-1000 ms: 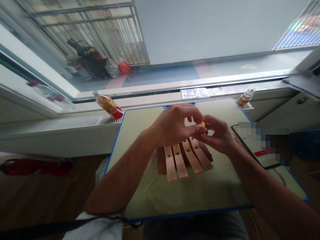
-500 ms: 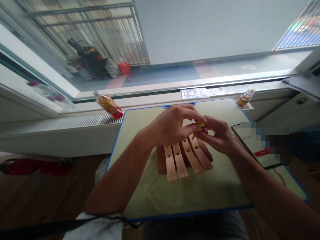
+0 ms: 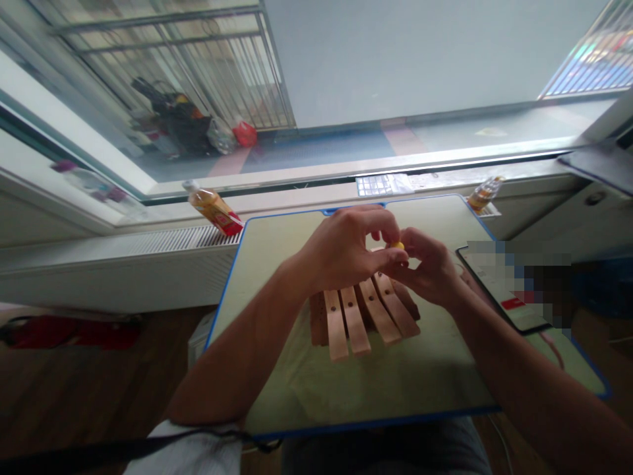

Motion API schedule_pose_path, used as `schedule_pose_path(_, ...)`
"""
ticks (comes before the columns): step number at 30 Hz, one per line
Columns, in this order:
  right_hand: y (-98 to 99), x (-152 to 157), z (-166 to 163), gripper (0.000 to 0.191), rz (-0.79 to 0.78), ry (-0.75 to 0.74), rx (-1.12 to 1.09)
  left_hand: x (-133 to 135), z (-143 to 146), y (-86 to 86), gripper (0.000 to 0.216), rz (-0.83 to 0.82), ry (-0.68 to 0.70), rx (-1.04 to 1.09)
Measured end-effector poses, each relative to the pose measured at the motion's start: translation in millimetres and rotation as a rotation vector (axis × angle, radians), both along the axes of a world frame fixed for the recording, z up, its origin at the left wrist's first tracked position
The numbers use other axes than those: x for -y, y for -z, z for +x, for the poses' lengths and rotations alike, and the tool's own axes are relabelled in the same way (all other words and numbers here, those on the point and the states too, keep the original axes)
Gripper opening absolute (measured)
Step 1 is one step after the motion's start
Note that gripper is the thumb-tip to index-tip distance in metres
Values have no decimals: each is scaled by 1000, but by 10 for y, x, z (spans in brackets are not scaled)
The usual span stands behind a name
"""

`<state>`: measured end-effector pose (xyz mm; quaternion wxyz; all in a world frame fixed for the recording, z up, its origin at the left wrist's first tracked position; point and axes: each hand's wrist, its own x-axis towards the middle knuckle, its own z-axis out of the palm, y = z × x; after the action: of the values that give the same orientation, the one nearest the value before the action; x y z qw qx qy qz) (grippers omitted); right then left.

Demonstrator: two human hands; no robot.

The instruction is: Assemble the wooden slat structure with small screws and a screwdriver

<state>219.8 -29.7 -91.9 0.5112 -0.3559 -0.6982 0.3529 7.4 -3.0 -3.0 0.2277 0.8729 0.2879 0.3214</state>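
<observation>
My left hand (image 3: 346,251) and my right hand (image 3: 428,270) meet above the middle of a pale green table (image 3: 277,264). Both pinch a small yellow object (image 3: 397,246) between their fingertips; its shape is too small to make out. Directly under the hands lies a wooden piece (image 3: 363,315) made of several light slats with small holes, fanned over darker wood. The far ends of the slats are hidden by my hands.
A phone (image 3: 499,290) lies on the table at the right. A drink bottle (image 3: 213,208) rests on the sill at the back left, another small bottle (image 3: 485,192) at the back right. A window runs behind the table's blue-edged rim.
My hands stay together over the slats; the fingers shift slightly around the yellow object. The view has barely moved.
</observation>
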Motion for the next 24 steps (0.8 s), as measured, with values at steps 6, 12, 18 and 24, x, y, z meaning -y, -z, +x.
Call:
schedule_pose_path(6, -110, 10, 28, 28, -105, -43, -63, -10, -29, -20, 4, -29, 42, 40)
schedule_pose_path(12, -199, 9, 58, 21, -39, -69, 10, -28, -48, -26, 15, -16, 113, 13)
schedule_pose_path(18, -158, 7, 38, 29, -38, -69, 22, -20, -75, -43, 19, -36, 126, -20)
schedule_pose_path(24, -51, 1, 15, 30, -31, -27, -9, -6, -40, -43, 17, -33, 92, -58)
